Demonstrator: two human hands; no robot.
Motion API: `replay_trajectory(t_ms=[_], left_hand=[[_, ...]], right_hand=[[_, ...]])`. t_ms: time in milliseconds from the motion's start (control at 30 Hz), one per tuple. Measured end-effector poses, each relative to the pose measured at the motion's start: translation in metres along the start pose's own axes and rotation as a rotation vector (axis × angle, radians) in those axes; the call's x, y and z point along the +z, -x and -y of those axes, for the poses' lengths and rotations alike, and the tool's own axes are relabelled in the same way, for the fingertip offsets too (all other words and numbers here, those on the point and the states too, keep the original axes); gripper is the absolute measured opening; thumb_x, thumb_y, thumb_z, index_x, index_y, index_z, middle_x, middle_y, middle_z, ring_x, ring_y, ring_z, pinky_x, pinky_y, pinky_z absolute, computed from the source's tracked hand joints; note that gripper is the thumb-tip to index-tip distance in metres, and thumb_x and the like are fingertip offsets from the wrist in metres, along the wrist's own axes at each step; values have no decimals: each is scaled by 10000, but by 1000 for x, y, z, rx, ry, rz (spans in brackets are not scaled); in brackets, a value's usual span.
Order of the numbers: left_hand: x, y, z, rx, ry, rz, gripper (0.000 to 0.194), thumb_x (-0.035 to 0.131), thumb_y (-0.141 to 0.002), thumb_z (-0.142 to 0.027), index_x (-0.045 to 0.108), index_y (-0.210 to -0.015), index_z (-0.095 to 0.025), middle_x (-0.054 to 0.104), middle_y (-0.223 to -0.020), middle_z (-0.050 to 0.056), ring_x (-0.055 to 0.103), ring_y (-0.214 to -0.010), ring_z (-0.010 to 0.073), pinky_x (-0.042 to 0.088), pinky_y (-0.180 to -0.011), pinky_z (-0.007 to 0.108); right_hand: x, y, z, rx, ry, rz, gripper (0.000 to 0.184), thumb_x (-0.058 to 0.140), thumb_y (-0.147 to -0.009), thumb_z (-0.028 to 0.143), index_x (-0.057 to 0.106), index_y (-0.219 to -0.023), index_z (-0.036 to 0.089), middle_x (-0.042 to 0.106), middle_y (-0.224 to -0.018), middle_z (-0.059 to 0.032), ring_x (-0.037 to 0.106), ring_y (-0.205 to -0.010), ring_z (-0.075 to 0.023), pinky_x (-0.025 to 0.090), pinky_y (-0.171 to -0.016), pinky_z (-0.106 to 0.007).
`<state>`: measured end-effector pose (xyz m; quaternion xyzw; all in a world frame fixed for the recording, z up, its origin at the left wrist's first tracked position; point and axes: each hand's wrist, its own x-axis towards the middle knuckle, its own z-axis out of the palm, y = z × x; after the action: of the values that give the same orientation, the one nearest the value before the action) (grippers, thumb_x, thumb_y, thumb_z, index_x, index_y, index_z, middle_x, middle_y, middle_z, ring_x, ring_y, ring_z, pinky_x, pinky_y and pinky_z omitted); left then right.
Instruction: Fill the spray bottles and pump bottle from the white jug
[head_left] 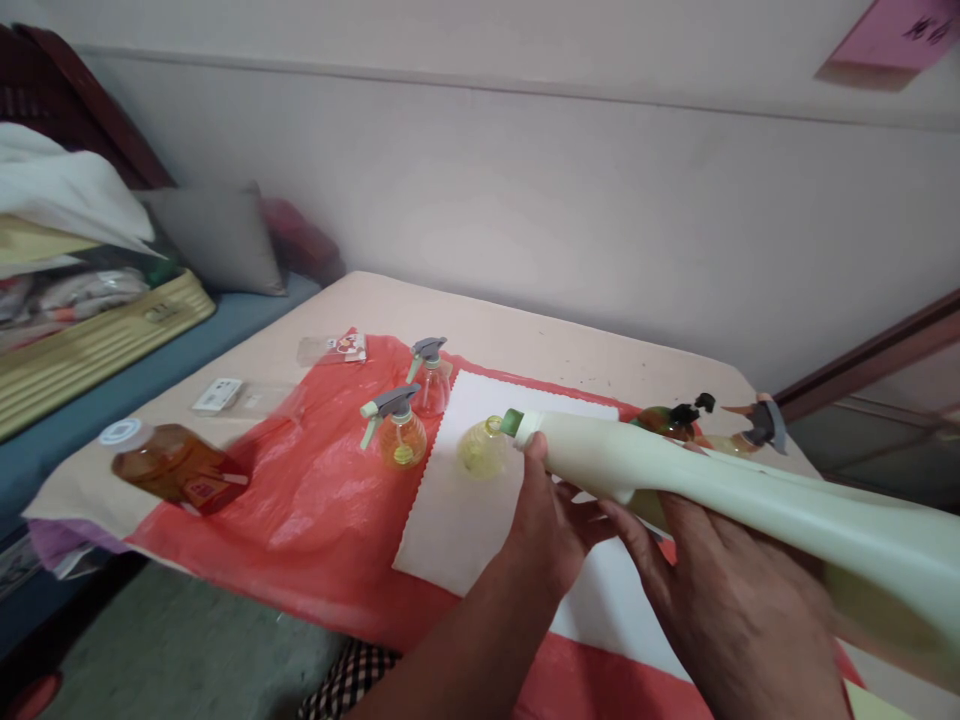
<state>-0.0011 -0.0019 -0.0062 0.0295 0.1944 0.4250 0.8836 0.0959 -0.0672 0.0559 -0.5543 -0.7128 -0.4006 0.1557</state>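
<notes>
A large pale green jug [675, 465] lies tilted in both my hands, its green-rimmed mouth pointing left and a little down. My left hand [551, 525] is closed on the underside of its neck, thumb near the mouth. Further back, my right hand [739, 600] grips the jug's body or handle; some fingers are hidden. Just at the jug's mouth stands a small yellowish see-through bottle [481, 455] without a spray head, on a white cloth [457, 530]. Whether liquid is flowing, I cannot tell.
Two spray bottles, one amber [403, 440] and one pinkish [432, 390], stand left of the cloth on red plastic sheeting [300, 500]. A bottle of brown liquid [180, 465] lies near clear packaging [255, 398]. More sprayers [757, 425] sit behind the jug. A wall backs the table.
</notes>
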Motion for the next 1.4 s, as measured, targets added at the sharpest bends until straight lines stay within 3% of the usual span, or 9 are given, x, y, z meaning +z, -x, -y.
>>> replay_trajectory(t_ms=[1400], left_hand=[[-2,-2,1,7,-2,-5,697,528,-857,-726,644,-1261,-170,657,-1054,119,666,-810,238,598,-746,388]], right_hand=[[2,2,-2,2,-24,8,475,603,-962,387,622,-1254,12,655,-1247,-279,692,-1019,-407,546,-906,-522]])
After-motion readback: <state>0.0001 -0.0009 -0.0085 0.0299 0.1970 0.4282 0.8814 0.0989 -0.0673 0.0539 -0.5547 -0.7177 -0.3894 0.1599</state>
